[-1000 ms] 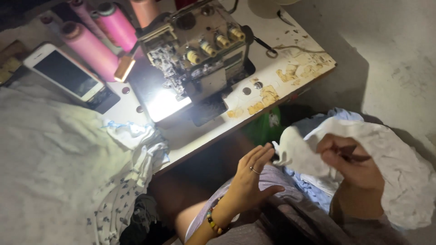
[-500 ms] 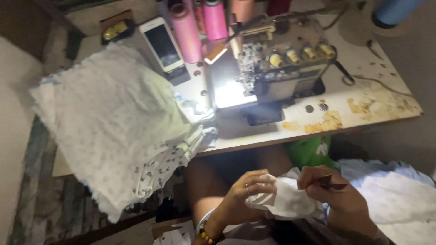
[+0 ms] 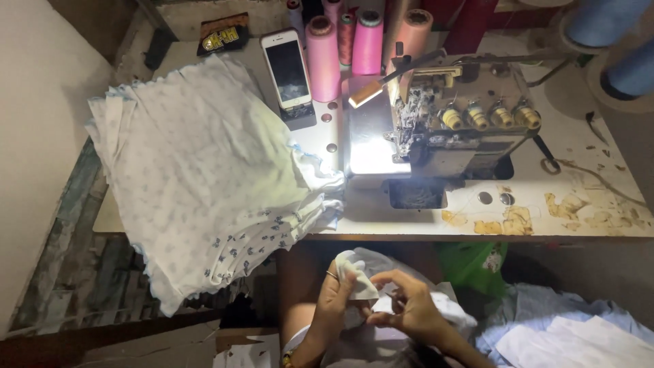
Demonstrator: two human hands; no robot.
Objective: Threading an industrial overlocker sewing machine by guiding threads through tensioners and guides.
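Both hands hold a small white cloth piece (image 3: 355, 274) low in the lap, at 6 o'clock from the sewing machine (image 3: 453, 126). The left hand (image 3: 335, 300) fingers pinch its edge; the right hand (image 3: 409, 310) fingers curl shut on it. It looks light, soft and floppy, so its edges are best to hold. A cloth pile (image 3: 204, 177) lies on the worktop (image 3: 586, 204) at 9 o'clock.

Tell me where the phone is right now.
In the head view, the phone stands propped at the back left of the table, between the stack of printed white fabric and the pink thread cones.
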